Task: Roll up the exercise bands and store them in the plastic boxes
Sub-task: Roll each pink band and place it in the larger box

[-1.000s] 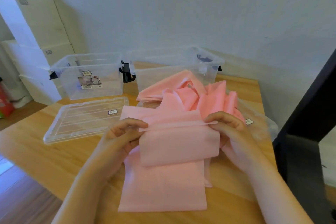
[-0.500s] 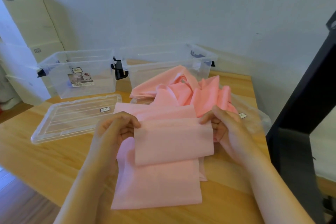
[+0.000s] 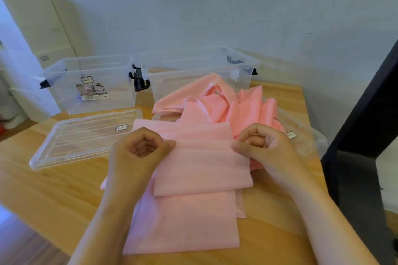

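A wide pink exercise band (image 3: 200, 168) lies folded on the wooden table (image 3: 53, 189), its long end trailing toward me. My left hand (image 3: 140, 150) pinches the fold's left edge with curled fingers. My right hand (image 3: 262, 146) pinches its right edge the same way. Behind the fold, more pink band (image 3: 217, 103) is heaped in loose waves. Two clear plastic boxes stand open at the back, one on the left (image 3: 90, 84) and one behind the heap (image 3: 193, 75).
A clear lid (image 3: 81, 137) lies flat on the table left of my hands. A second clear lid (image 3: 305, 135) sits partly under the heap at the right. Cardboard boxes (image 3: 32, 28) stand stacked at the far left. A dark frame (image 3: 366, 135) rises at the right edge.
Both hands have curled tighter onto the upper edge of the fold, with the fingers tucked in. The folded layer lies a little lower and flatter.
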{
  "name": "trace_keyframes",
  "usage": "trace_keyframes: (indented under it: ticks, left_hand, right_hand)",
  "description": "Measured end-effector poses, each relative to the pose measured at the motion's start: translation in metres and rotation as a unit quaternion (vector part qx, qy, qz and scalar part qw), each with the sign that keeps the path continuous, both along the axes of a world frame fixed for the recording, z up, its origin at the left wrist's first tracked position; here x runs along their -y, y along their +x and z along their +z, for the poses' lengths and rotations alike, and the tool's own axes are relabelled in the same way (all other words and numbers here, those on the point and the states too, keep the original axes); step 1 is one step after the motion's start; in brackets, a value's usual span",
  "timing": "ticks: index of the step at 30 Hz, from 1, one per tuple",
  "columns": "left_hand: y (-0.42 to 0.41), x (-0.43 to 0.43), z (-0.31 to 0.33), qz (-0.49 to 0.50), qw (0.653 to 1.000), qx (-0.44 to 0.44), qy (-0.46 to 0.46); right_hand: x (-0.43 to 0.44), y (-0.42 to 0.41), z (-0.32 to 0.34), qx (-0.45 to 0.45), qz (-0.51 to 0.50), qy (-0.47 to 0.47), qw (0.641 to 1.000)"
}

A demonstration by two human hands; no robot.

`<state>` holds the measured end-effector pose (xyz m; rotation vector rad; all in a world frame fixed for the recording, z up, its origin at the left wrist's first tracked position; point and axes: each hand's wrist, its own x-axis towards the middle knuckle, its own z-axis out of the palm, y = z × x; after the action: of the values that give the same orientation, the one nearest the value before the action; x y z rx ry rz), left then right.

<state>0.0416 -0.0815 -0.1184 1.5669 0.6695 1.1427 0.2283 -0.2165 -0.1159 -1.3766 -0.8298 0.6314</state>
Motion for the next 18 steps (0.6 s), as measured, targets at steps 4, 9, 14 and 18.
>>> trace_keyframes:
  ticks: [4,9,14,18]
  left_hand:
    - [-0.001,0.002,0.001,0.004,1.0,-0.01,-0.002]
    - [-0.006,0.004,0.006,-0.027,0.998,0.004,-0.053]
    - [-0.013,0.003,0.008,-0.051,0.997,-0.017,-0.051]
    - [-0.018,-0.003,0.003,-0.058,0.997,-0.044,-0.025]
  right_hand:
    - [0.002,0.002,0.004,0.024,-0.002,-0.008,1.0]
    - [0.004,0.0,0.008,0.05,0.0,-0.018,0.999]
    - [0.005,0.0,0.01,0.057,0.011,-0.02,0.998]
    - [0.002,0.0,0.011,0.078,0.028,-0.01,0.997]
